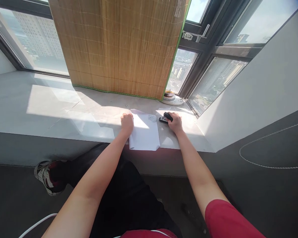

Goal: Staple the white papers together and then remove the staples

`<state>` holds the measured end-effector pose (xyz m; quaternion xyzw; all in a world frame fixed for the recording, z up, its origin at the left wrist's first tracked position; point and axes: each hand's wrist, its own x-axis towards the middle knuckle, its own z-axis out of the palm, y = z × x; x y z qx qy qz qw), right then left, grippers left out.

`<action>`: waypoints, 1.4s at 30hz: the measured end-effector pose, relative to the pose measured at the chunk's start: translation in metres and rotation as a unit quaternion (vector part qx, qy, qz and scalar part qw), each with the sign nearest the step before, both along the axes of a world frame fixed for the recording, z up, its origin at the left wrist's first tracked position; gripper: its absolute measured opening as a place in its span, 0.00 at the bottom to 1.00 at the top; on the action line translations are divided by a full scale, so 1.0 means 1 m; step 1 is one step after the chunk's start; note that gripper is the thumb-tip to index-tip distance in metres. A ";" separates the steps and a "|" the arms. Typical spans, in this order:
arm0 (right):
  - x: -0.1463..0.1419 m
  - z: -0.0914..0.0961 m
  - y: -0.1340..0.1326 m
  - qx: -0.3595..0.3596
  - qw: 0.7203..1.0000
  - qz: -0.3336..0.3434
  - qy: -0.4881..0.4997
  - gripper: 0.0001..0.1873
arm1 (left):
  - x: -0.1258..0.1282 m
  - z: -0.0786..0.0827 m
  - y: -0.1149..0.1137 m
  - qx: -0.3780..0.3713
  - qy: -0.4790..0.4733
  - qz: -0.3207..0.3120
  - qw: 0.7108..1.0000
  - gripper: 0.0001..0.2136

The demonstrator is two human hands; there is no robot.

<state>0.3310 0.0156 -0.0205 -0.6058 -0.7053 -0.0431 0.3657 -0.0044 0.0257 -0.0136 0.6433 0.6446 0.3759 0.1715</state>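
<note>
With your right hand (175, 122) grasping the black stapler (168, 116) beside the white paper (144, 135) on the windowsill (12, 105) and your left hand (127, 122) curled at its edge, pinch unclear, stapling seems still left, though any staple is too small to tell.

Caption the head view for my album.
On a sunlit windowsill: left hand at the paper, right hand holding a black stapler.

lone head-worn camera, looking forward and steeply down; hands (127, 123) mid-view, windowsill (49, 120) near, windows (215, 82) beyond.
</note>
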 end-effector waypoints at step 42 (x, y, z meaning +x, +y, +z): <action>-0.029 0.002 -0.002 -0.030 0.997 0.075 0.012 0.22 | -0.018 0.016 -0.002 -0.029 -0.335 -0.071 0.939 0.18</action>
